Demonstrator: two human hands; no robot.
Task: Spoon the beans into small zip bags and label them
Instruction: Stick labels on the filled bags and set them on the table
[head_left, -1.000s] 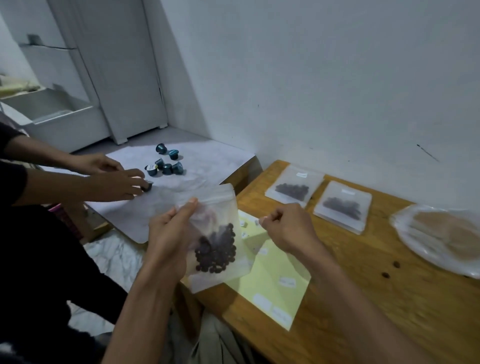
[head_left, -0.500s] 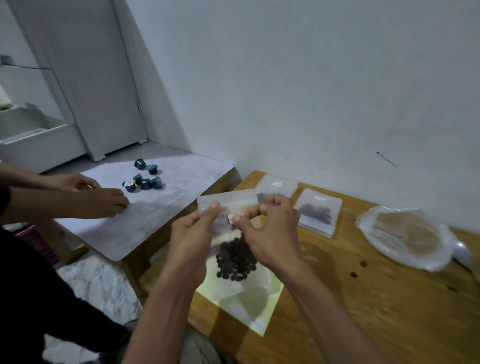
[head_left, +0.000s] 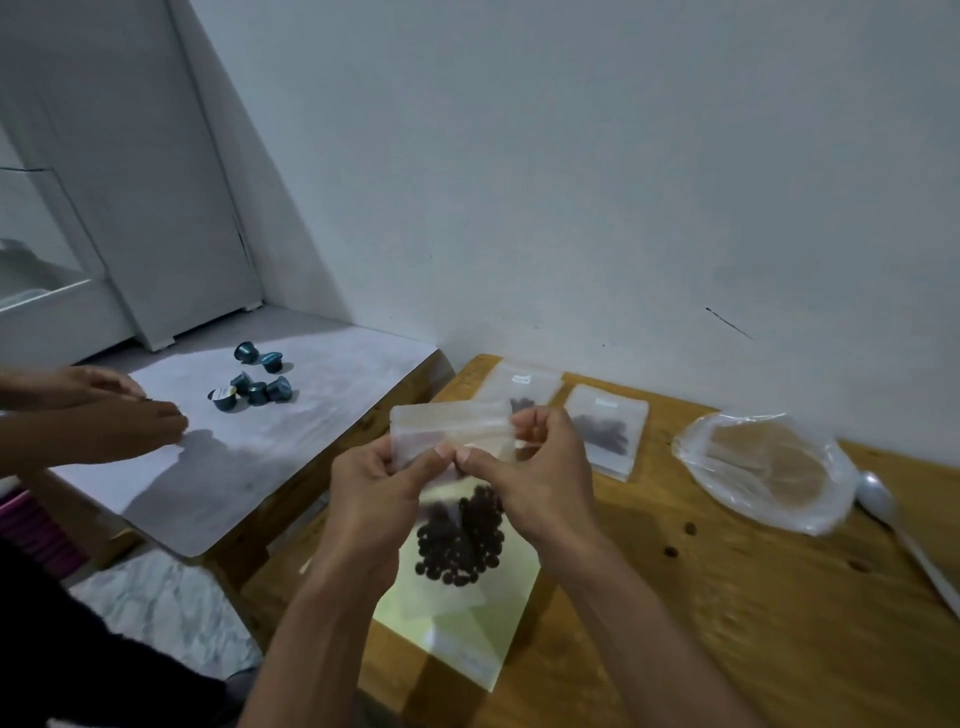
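While both hands pinch the zip bag (head_left: 452, 431) up in the air, we see its top strip stretched between them, w/ the left hand (head_left: 376, 499) gripping the left part of the strip between thumb & fingers and the right hand (head_left: 540, 475) doing the same just beside it, thumbs nearly touching at the middle. Beans (head_left: 460, 540) sit bunched in the lower half of the bag, which hangs over a pale yellow label sheet (head_left: 470, 644) lying on the near-left part of the wooden counter (head_left: 727, 597). Far from us, by the wall, two filled bags (head_left: 605, 431) lie flat side by side, each w/ a small white label near its top; the left one is partly hidden behind the hands. To the right of them lies a crumpled clear plastic bag (head_left: 763, 467), and just right of that a white spoon (head_left: 893, 525) rests on the counter, bowl toward the wall. At left, on a separate white-topped surface (head_left: 291, 447), we see a cluster of teal capsules (head_left: 254, 384) and another person's hands (head_left: 130, 415) near them.
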